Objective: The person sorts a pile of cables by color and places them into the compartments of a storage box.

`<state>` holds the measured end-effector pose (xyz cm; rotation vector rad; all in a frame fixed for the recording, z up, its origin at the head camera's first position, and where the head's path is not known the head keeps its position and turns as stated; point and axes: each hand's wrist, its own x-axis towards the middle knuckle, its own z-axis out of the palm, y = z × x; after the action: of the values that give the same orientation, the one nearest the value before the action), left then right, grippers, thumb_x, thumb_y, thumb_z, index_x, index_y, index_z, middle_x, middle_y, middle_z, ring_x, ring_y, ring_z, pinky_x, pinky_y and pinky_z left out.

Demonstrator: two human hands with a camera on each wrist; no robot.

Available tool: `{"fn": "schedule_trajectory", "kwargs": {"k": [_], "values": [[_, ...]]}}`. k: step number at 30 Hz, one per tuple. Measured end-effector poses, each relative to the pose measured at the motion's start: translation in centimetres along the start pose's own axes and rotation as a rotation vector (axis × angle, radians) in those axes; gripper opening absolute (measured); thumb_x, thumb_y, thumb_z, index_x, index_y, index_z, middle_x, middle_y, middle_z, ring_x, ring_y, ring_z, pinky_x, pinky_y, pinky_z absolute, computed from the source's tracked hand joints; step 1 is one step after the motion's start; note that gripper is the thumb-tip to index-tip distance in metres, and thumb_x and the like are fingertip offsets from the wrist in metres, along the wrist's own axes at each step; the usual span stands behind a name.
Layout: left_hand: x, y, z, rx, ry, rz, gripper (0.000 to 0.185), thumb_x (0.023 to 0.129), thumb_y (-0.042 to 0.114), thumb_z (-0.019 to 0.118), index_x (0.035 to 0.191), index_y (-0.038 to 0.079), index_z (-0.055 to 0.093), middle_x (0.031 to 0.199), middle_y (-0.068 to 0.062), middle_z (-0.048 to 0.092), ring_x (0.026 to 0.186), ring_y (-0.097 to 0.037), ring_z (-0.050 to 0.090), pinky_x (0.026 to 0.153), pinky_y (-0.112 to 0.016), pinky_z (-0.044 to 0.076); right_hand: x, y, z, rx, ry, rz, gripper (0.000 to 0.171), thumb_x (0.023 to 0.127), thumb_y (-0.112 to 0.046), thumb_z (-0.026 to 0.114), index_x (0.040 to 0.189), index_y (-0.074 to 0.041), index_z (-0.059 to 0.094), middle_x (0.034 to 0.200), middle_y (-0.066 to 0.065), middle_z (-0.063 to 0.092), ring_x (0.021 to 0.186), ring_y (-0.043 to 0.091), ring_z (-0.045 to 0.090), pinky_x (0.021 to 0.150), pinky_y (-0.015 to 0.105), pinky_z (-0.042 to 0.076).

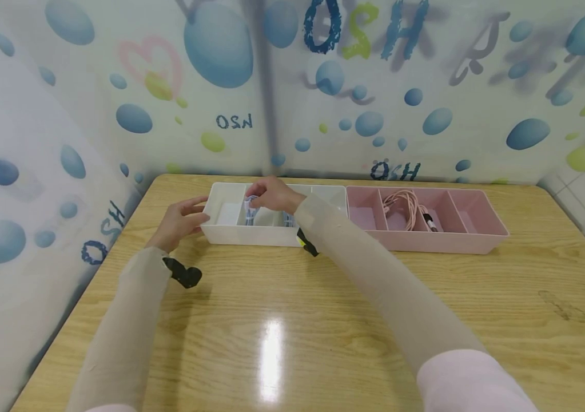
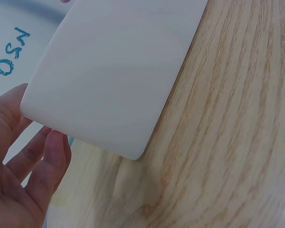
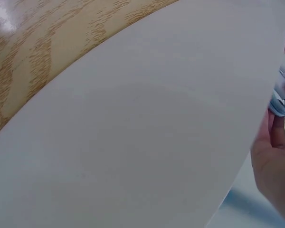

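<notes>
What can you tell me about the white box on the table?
The white box is a long, shallow tray that looks like smooth plastic, with rounded corners and thin walls splitting it into compartments. It lies flat on the wooden table, end to end with a pink box. The left hand touches its left end. The right hand reaches inside, holding something bluish too blurred to name.

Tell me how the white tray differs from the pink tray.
The white tray sits on the left, the pink tray on the right. Both hands are at the white tray; none touches the pink one. The pink tray holds a coiled pink cable. Both are long, divided and side by side.
</notes>
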<state>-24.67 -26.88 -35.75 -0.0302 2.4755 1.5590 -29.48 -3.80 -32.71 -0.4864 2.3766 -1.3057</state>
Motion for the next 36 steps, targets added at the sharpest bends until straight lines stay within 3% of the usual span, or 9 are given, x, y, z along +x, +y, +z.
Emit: {"fn": "schedule_trajectory", "kwargs": {"k": [19,26,36], "values": [[0.01,-0.02,0.13,-0.011,-0.003,-0.010,0.056,0.089,0.013,0.053,0.140,0.013,0.029,0.136,-0.020,0.034,0.115,-0.032,0.040,0.089,-0.042,0.040,0.30,0.28,0.21,-0.105,0.066,-0.035,0.023,0.082,-0.002,0.061,0.105,-0.002,0.061,0.104,0.008,0.059,0.096,0.017,0.053,0.080,0.022,0.043],[-0.11,0.09,0.17,0.003,0.003,-0.009,0.056,0.088,0.014,0.053,0.139,0.012,0.030,0.135,-0.021,0.036,0.114,-0.032,0.041,0.087,-0.039,0.042,0.04,0.01,0.18,-0.139,0.050,-0.018,0.025,0.082,-0.002,0.060,0.107,-0.003,0.060,0.107,0.007,0.058,0.099,0.017,0.051,0.083,0.022,0.042],[-0.20,0.10,0.10,0.006,0.006,-0.005,0.055,0.089,0.014,0.053,0.139,0.011,0.030,0.135,-0.021,0.035,0.114,-0.032,0.041,0.089,-0.043,0.040,0.20,-0.15,0.18,-0.168,0.038,-0.014,0.025,0.082,-0.002,0.060,0.107,-0.004,0.060,0.105,0.007,0.058,0.099,0.017,0.051,0.083,0.023,0.042]]}}
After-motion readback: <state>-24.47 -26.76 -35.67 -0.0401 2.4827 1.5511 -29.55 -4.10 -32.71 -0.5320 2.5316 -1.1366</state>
